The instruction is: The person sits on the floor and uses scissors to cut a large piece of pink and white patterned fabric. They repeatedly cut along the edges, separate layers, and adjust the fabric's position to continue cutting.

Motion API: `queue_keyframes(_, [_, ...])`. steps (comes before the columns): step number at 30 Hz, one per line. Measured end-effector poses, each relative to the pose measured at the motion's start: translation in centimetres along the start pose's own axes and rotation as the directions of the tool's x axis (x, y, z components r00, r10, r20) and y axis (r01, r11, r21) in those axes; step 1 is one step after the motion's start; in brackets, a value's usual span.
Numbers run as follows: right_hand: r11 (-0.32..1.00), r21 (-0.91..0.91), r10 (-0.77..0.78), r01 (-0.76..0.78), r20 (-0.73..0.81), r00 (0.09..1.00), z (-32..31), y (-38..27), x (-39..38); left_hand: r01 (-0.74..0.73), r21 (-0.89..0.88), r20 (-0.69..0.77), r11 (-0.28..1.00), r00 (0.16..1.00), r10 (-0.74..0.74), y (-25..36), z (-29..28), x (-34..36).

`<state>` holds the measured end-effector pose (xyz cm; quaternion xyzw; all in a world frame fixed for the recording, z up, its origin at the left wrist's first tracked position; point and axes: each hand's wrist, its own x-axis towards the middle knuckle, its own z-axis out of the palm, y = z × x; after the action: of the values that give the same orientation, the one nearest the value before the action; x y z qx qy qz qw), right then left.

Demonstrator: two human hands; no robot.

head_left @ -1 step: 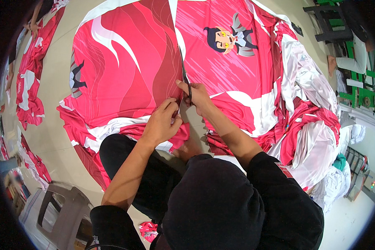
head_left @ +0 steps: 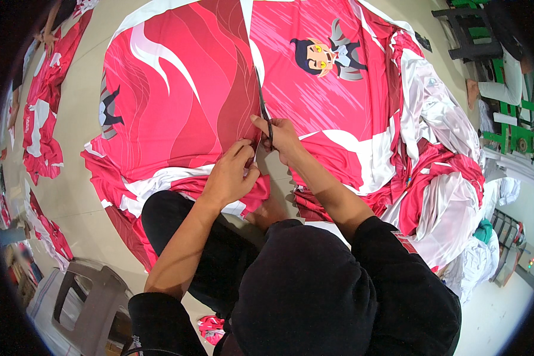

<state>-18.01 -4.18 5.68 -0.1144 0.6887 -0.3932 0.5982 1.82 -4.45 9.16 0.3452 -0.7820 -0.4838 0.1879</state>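
Observation:
My right hand is closed on black scissors, whose blades point away from me along a split between two printed fabric panels. Just below and left of it, my left hand pinches the cut edge of the left panel, red with darker waves, a white swoosh and part of a cartoon figure. The right panel is red with pale streaks and a cartoon character with wings. Both panels lie on the floor, bunched in folds at their lower ends.
Crumpled white-and-red fabric is heaped at right. Strips of printed cloth lie at far left, near another person's hand. A grey plastic stool stands lower left, a dark stool upper right, another person's bare foot below it.

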Motion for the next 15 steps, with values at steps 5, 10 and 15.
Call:
queue_keyframes(5, [1.000, -0.012, -0.016, 0.016, -0.002, 1.000, -0.2, 0.1, -0.2, -0.047, 0.035, -0.025, 0.998, 0.999, 0.048, -0.2, 0.0, 0.0])
queue_keyframes(10, [0.999, -0.012, 0.045, -0.045, 0.009, 0.999, -0.3, -1.4, 0.2, -0.016, 0.014, 0.003, 1.000, 1.000, 0.016, 0.2, -0.1, -0.6])
queue_keyframes(15, [0.999, -0.003, 0.049, -0.049, 0.010, 0.999, 0.3, -3.4, 1.6, 0.045, -0.032, 0.013, 0.998, 0.999, -0.045, 0.5, -0.2, -0.5])
